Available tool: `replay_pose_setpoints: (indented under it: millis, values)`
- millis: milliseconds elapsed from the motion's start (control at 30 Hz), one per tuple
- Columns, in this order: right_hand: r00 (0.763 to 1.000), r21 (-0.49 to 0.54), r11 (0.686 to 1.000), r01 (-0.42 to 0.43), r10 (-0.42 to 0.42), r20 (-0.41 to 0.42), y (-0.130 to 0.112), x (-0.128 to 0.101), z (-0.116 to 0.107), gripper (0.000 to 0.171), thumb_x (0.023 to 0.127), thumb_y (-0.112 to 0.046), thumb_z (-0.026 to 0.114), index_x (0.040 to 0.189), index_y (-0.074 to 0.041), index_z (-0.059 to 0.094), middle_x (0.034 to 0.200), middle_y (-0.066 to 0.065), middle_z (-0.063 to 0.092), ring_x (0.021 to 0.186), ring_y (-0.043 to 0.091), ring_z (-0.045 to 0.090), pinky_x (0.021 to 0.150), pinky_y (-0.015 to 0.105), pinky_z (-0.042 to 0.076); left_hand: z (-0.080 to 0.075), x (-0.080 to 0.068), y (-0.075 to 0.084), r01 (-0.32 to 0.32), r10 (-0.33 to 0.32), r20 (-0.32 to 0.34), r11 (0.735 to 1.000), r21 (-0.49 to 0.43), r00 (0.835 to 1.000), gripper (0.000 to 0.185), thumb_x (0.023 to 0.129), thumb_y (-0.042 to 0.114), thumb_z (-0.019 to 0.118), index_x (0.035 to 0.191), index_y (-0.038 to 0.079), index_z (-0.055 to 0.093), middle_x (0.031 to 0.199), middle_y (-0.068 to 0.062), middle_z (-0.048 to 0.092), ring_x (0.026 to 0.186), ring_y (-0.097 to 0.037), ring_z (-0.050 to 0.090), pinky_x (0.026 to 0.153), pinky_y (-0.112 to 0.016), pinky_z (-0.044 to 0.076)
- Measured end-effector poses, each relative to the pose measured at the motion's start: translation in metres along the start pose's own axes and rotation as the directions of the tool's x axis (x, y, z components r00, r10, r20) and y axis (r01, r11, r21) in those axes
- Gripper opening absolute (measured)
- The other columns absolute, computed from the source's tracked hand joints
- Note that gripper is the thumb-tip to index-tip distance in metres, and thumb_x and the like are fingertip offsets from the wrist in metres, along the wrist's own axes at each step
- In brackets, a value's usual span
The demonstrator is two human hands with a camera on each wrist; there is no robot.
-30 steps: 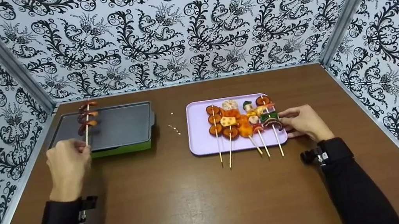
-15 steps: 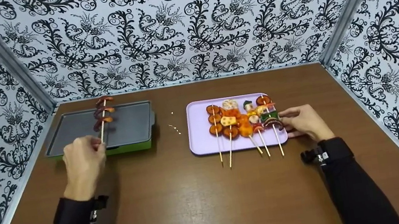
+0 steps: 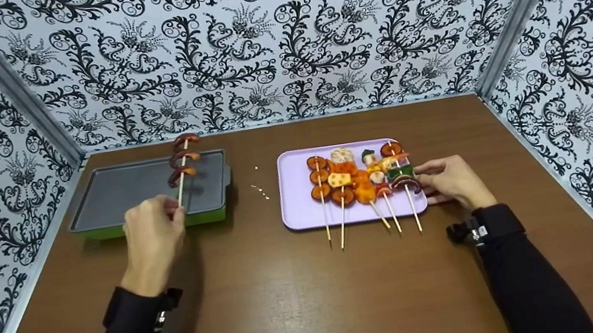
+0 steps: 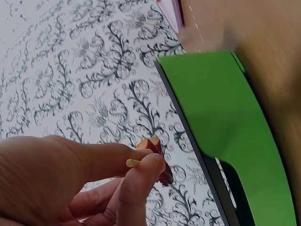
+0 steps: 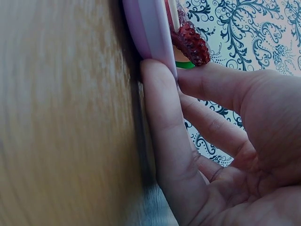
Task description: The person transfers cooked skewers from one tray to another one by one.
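Note:
Between thumb and fingertips, my left hand (image 3: 154, 237) pinches the stick of a skewer (image 3: 182, 169) threaded with curved dark-red and orange pieces, like octopus tentacles. It is held tilted upward above the right part of a grey-topped green grill (image 3: 124, 192). Seen from the left wrist, the stick's end (image 4: 132, 163) pokes out past the thumb. My right hand (image 3: 451, 181) holds the right edge of a lilac tray (image 3: 304, 215), with fingertips on both sides of the rim in the right wrist view. Several food skewers (image 3: 340, 183) lie on that tray, sticks jutting over its front edge.
Small pale specks (image 3: 259, 190) mark the brown table (image 3: 305, 300) between grill and tray. Black-and-white patterned walls (image 3: 278, 46) enclose the table at the back and both sides.
My left hand has carried the skewer rightward across the grill, from its left part to its right part. The right hand and tray have stayed in place.

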State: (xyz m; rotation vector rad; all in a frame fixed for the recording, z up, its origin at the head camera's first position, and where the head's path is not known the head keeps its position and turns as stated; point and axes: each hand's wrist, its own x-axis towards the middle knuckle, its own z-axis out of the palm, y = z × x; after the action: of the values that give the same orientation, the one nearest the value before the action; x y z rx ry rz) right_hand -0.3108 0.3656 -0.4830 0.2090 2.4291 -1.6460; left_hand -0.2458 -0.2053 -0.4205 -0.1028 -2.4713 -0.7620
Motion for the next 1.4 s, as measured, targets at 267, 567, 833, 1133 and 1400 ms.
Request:
replay_pose_setpoints:
  millis: [267, 567, 833, 1133, 1400]
  values:
    - [1.000, -0.002, 1.000, -0.008, 0.008, -0.004, 0.000, 0.001, 0.000, 0.041, 0.101, -0.014, 0.071, 0.138, 0.000, 0.065, 0.109, 0.021, 0.074, 0.084, 0.026, 0.076, 0.074, 0.042, 0.064, 0.013, -0.006, 0.021, -0.041, 0.041, 0.017, 0.999, -0.017, 0.999, 0.006, 0.088, -0.001, 0.079, 0.090, -0.006, 0.077, 0.081, -0.018, 0.076, 0.070, -0.034, 0.073, 0.064, -0.050, 0.059]
    - [1.000, 0.009, 1.000, -0.007, 0.007, 0.003, 0.001, 0.001, -0.001, 0.041, 0.101, -0.013, 0.070, 0.139, 0.001, 0.064, 0.112, 0.023, 0.073, 0.085, 0.027, 0.077, 0.075, 0.043, 0.064, 0.029, -0.012, 0.039, -0.054, 0.058, 0.078, 0.997, -0.053, 0.995, 0.006, 0.088, 0.002, 0.080, 0.090, -0.003, 0.079, 0.082, -0.014, 0.077, 0.072, -0.030, 0.074, 0.067, -0.048, 0.060]
    - [1.000, -0.002, 1.000, 0.007, -0.007, -0.002, 0.003, 0.002, 0.000, 0.042, 0.101, -0.014, 0.069, 0.139, 0.001, 0.063, 0.106, 0.018, 0.076, 0.084, 0.026, 0.077, 0.073, 0.041, 0.064, 0.045, -0.019, 0.052, -0.089, 0.097, 0.108, 0.993, -0.076, 0.989, 0.007, 0.085, 0.000, 0.081, 0.089, -0.004, 0.077, 0.082, -0.013, 0.077, 0.073, -0.031, 0.074, 0.068, -0.046, 0.062]
    - [1.000, -0.015, 1.000, 0.009, -0.009, -0.001, 0.002, 0.001, -0.001, 0.041, 0.101, -0.014, 0.069, 0.139, 0.001, 0.064, 0.108, 0.018, 0.075, 0.084, 0.026, 0.077, 0.073, 0.041, 0.064, 0.068, -0.025, 0.074, -0.136, 0.154, 0.133, 0.982, -0.131, 0.979, 0.006, 0.083, -0.002, 0.081, 0.087, 0.000, 0.077, 0.081, -0.013, 0.076, 0.071, -0.030, 0.074, 0.067, -0.040, 0.063]
    - [1.000, -0.004, 1.000, 0.006, -0.006, 0.001, 0.000, 0.001, -0.001, 0.040, 0.101, -0.012, 0.069, 0.138, 0.002, 0.064, 0.108, 0.020, 0.075, 0.084, 0.027, 0.077, 0.073, 0.043, 0.064, 0.090, -0.030, 0.090, -0.176, 0.200, 0.156, 0.972, -0.156, 0.967, 0.005, 0.081, -0.001, 0.081, 0.084, 0.002, 0.078, 0.079, -0.009, 0.076, 0.072, -0.028, 0.074, 0.069, -0.041, 0.062]
